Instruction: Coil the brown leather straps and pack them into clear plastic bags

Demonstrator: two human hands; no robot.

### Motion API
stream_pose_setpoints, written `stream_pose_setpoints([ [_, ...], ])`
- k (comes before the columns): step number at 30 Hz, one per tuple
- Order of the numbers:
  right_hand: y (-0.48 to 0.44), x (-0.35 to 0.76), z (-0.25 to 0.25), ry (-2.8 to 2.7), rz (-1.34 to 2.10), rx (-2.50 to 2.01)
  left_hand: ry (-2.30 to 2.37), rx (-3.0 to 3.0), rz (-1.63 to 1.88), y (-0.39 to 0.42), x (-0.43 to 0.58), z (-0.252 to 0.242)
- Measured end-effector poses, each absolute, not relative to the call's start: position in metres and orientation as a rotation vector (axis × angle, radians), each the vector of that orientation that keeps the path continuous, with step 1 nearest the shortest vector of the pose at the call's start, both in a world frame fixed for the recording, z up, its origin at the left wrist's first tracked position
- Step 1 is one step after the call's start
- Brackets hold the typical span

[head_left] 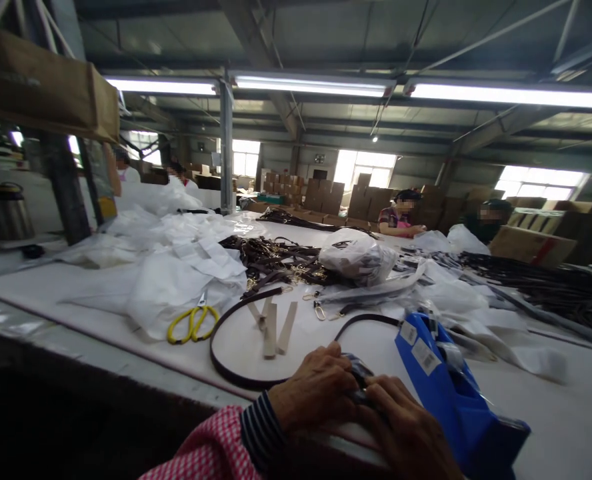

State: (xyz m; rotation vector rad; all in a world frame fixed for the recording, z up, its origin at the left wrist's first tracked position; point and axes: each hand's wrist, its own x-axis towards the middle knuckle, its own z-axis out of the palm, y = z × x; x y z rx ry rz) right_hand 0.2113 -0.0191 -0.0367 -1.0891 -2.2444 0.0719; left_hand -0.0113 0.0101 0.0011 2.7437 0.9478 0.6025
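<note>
My left hand (321, 383) and my right hand (406, 417) meet at the table's front edge. Both have their fingers closed round a dark, shiny bundle (359, 370), apparently part of a dark strap with clear plastic round it; the fingers hide most of it. From under my left hand the narrow dark brown strap (221, 357) loops out to the left and back over the table. Another length arches toward a blue tape dispenser (426, 373), which stands just right of my right hand. Beyond the hands lie several flat beige strips (271, 330).
Yellow-handled scissors (193, 323) rest by a heap of white wrapping sheets (176, 267). Farther back are piled dark straps with gold clips (286, 260), a filled plastic bag (356, 257) and more black straps (551, 280). A co-worker (401, 215) sits across the table.
</note>
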Motion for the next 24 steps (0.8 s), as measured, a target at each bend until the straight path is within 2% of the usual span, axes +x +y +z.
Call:
stream_pose_setpoints([
  [4,0.003,0.208,0.002,-2.274,0.273,-1.147,1.048,2.862,0.636,-0.003,-0.006,-0.013],
  [8,0.039,0.151,0.038,-2.388,0.172,-1.159,1.047,3.039,0.773,-0.024,-0.014,-0.026],
  [11,0.064,0.098,0.046,-2.713,0.183,-0.958,1.085,3.107,0.862,-0.035,-0.030,-0.033],
  [15,0.086,0.057,0.035,-2.898,0.118,-0.814,1.165,3.044,0.732,-0.044,-0.054,-0.037],
  [19,0.089,0.044,0.022,-2.952,-0.022,-0.821,1.164,2.771,0.749,-0.057,-0.071,-0.035],
  [24,0.084,0.047,0.025,-3.005,-0.134,-0.816,1.354,2.051,0.924,-0.082,-0.085,-0.007],
])
